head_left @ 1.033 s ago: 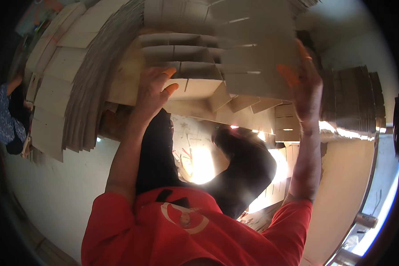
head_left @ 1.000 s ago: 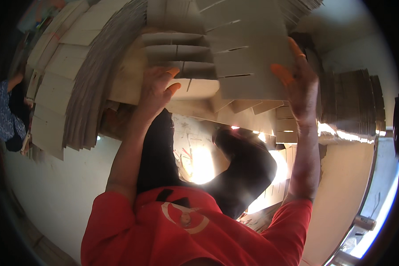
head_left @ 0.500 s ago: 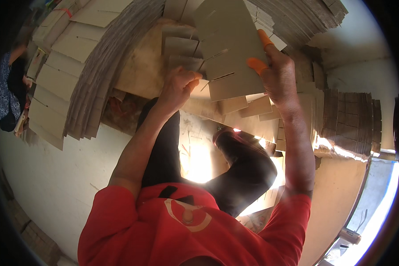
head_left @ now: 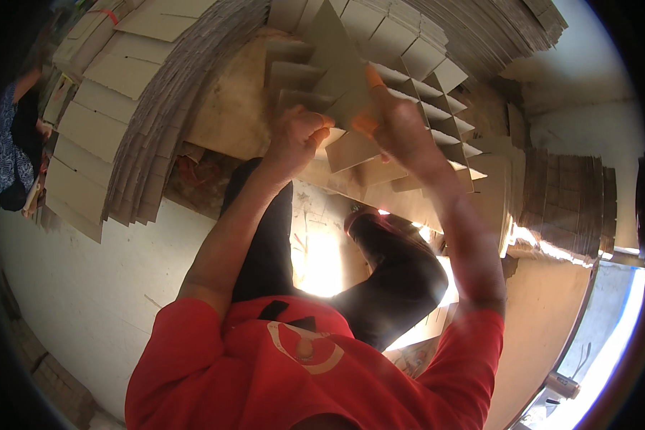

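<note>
My right hand [head_left: 403, 129], with orange covers on its thumb and finger, grips a slotted grey cardboard sheet [head_left: 338, 75] by its right edge. The sheet stands tilted, turned partly edge-on. My left hand [head_left: 295, 142] is curled in a pinch at a low corner of a cardboard divider [head_left: 322, 145], beside the sheet; its fingertips also wear orange. Around and behind the sheet stands a grid of interlocked cardboard dividers [head_left: 431, 113], with square cells to the right and upright pieces [head_left: 294, 74] to the left. The sheet and my right hand hide part of the grid.
A tall fanned stack of cardboard sheets [head_left: 111, 104] rises at the left, with more stacks [head_left: 562, 193] at the right and far side. Another person's patterned clothing [head_left: 6, 147] shows at the far left. My legs [head_left: 390, 276] are below the worktop.
The right hand has moved left with the cardboard sheet, which has turned from facing me to nearly edge-on. More of the grid behind it now shows. My left hand has barely shifted.
</note>
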Tool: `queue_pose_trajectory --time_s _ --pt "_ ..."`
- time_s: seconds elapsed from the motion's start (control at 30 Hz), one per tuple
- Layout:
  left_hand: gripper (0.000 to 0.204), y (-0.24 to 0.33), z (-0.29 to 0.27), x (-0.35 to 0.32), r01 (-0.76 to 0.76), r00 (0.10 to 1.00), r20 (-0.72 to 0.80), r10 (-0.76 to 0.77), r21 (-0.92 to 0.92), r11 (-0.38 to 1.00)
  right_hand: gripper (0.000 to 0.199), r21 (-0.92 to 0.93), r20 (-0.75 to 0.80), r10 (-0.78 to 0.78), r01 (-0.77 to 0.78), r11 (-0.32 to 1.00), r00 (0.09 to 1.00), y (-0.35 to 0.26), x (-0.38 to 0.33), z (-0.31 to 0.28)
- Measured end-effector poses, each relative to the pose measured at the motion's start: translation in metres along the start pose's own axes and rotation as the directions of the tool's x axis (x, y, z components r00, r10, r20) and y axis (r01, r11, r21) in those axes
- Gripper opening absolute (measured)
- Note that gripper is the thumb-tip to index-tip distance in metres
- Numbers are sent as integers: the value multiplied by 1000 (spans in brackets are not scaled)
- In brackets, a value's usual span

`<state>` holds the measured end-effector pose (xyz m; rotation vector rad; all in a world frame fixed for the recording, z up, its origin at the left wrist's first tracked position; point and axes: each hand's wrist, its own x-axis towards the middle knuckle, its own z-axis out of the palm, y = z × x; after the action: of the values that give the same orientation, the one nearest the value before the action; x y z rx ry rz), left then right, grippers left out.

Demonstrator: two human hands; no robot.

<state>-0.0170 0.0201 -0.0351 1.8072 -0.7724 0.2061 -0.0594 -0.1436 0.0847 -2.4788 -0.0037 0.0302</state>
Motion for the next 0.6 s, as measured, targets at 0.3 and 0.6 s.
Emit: queue_pose_trajectory --time_s 0.3,0.6 --pt "19 -6 -2 2 -32 999 13 32 45 998 70 61 263 114 -134 989 958 -13 11 1" --pt "26 -2 -3 4 -110 994 0 110 98 989 55 -320 161 -122 168 932 979 26 13 29"
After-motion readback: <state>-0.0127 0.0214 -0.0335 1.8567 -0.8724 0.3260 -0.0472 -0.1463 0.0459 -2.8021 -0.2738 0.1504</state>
